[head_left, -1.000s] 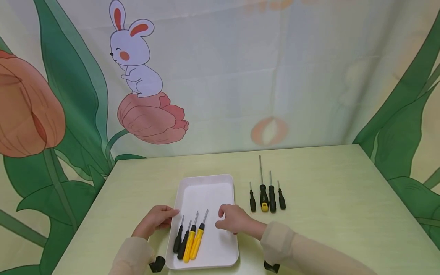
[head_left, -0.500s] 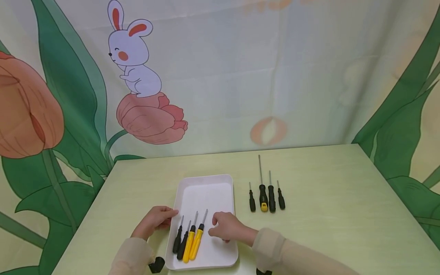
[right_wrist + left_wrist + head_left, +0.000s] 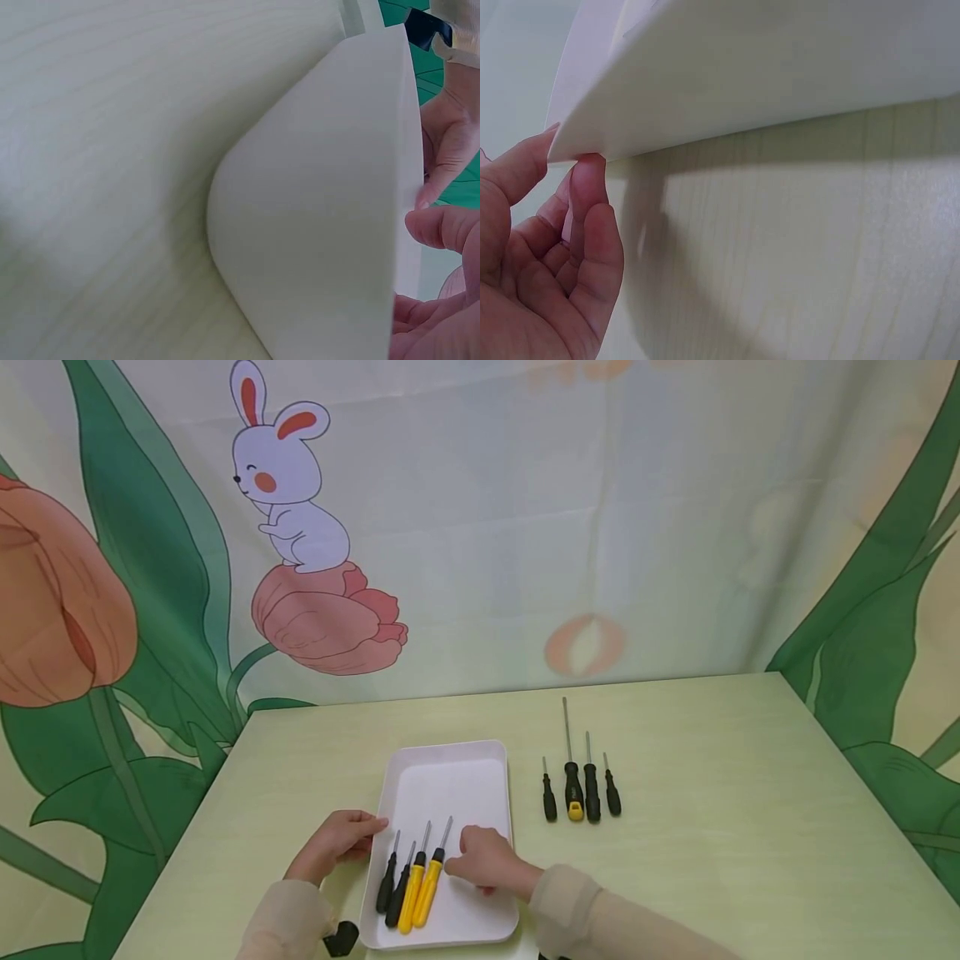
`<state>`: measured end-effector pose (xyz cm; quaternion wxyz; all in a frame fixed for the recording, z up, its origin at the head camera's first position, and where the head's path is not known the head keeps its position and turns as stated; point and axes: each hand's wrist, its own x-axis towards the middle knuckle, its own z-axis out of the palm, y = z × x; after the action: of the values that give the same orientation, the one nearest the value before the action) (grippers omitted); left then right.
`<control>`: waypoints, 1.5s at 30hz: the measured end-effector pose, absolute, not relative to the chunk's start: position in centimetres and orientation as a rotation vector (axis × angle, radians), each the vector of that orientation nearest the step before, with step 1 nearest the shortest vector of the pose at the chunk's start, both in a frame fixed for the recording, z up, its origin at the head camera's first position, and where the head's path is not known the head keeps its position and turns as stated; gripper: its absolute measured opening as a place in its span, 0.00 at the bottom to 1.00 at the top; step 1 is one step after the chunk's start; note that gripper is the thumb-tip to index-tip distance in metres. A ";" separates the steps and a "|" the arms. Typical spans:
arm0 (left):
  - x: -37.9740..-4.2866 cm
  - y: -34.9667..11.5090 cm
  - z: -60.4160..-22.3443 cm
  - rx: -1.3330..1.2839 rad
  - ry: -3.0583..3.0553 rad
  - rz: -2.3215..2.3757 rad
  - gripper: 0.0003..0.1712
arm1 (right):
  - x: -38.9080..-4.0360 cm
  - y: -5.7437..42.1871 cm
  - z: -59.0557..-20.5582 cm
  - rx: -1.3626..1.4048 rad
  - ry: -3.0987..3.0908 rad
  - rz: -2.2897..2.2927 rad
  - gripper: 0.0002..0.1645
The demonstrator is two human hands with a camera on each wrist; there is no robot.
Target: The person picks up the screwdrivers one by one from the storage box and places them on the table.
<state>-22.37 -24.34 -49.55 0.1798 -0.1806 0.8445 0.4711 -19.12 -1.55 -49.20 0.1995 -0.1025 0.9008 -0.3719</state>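
My left hand (image 3: 335, 845) pinches the left rim of a white tray (image 3: 448, 779); in the left wrist view its thumb and finger meet at the tray wall (image 3: 742, 75). Inside the tray two black screwdrivers and two yellow-handled screwdrivers lie side by side, tips pointing away. The rightmost yellow screwdriver (image 3: 428, 893) is nearest to my right hand (image 3: 491, 862), whose thumb and forefinger are bent and apart just right of its handle. That hand is over the tray's right half and holds nothing. In the right wrist view the tray's outer wall (image 3: 315, 202) hides part of its fingers.
Several black-handled screwdrivers stand in a row on the pale table (image 3: 712, 802), right of the tray; the longest screwdriver (image 3: 573, 789) has a yellow butt end. Behind the table's far edge hangs a printed cloth (image 3: 480, 527) with a rabbit and tulips.
My right hand has moved left across the tray, from its right rim to beside the rightmost yellow screwdriver. The left hand has kept its pinch on the rim; the tray and screwdrivers have stayed put.
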 end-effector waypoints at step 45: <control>-22.3 -24.1 -49.4 -0.526 2.369 1.327 0.18 | -18.8 -4.4 -50.9 -0.120 2.594 -1.042 0.16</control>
<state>-22.31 -24.10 -49.42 0.1868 -0.1868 0.8415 0.4714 -18.84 -4.43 -50.91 0.1707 -0.0423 0.9134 -0.3670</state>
